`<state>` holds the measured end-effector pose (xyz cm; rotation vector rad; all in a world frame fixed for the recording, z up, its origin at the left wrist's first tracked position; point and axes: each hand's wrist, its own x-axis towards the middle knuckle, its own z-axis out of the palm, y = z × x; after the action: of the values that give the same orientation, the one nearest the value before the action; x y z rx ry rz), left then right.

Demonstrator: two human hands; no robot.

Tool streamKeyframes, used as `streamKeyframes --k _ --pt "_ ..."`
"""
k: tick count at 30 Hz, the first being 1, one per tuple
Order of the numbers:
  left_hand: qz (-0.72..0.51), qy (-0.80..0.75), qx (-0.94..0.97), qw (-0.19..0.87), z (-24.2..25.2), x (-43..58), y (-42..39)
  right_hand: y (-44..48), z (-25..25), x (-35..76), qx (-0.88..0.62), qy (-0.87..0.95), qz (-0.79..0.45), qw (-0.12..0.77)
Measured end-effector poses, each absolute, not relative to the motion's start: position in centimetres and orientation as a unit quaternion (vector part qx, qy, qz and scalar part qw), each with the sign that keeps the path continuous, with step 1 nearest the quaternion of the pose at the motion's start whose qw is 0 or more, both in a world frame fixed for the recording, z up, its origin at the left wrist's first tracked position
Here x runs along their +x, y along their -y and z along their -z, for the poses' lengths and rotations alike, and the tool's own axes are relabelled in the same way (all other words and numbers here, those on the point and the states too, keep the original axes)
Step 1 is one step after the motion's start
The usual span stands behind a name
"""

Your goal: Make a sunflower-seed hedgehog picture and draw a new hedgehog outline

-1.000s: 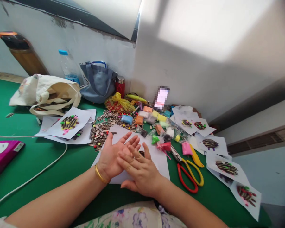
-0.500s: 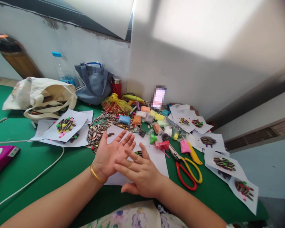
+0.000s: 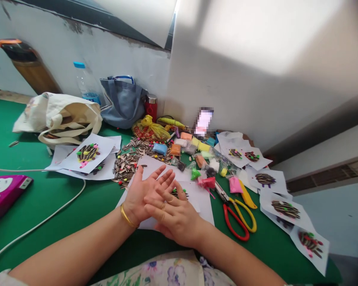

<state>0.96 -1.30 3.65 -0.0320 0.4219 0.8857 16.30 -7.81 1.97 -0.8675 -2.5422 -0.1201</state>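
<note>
Palm up and fingers stretched, my left hand (image 3: 147, 192) hovers over white paper sheets (image 3: 203, 210) on the green table. My right hand (image 3: 176, 216) lies palm down across it, fingers extended and partly over the left palm. Anything between the palms is hidden. Behind my right fingertips, a sunflower-seed picture (image 3: 180, 193) with green dots shows in part on the paper. Just beyond my left hand spreads a heap of sunflower seeds (image 3: 127, 165) mixed with small coloured balls. Scissors (image 3: 234, 214) with one red and one yellow handle lie right of my right hand.
Small bags of coloured clay (image 3: 205, 182) crowd the table's middle, near a yellow cutter (image 3: 247, 194). Finished seed pictures (image 3: 285, 209) line the right edge; more (image 3: 88, 154) lie left. Bags (image 3: 122, 103), a bottle (image 3: 88, 85) and a phone (image 3: 203, 121) stand behind. A white cable (image 3: 47, 226) crosses left.
My right hand has shifted slightly over the left palm, and its thumb has tucked in beneath it. The whole view has moved a little; the table things stay in place.
</note>
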Motion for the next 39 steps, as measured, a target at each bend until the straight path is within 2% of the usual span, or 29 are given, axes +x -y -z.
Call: streamKeyframes --k 4,12,16,23,32,39 --pt "-0.428 -0.2 -0.017 0.881 -3.6 1.1 1.5 7.4 -1.8 16.4 -0.369 0.878 0.025 0.303" --pt "-0.405 -0.184 -0.007 0.896 -3.4 1.4 2.0 7.7 -1.6 15.9 -0.396 0.824 -0.012 0.405" --pt "-0.42 -0.18 0.01 0.889 -3.6 1.5 2.1 7.5 -2.1 17.1 -0.41 0.813 -0.031 0.412" --pt "-0.46 -0.209 0.071 0.86 -3.5 0.7 0.9 5.5 -2.2 22.8 -0.516 0.74 -0.036 0.429" --pt "-0.473 -0.262 0.145 0.828 -2.6 0.8 0.4 5.1 -2.4 24.8 -0.528 0.789 -0.169 0.266" --pt "-0.468 -0.273 0.159 0.826 -2.6 1.0 0.5 5.6 -2.9 24.7 -0.504 0.823 -0.166 0.203"
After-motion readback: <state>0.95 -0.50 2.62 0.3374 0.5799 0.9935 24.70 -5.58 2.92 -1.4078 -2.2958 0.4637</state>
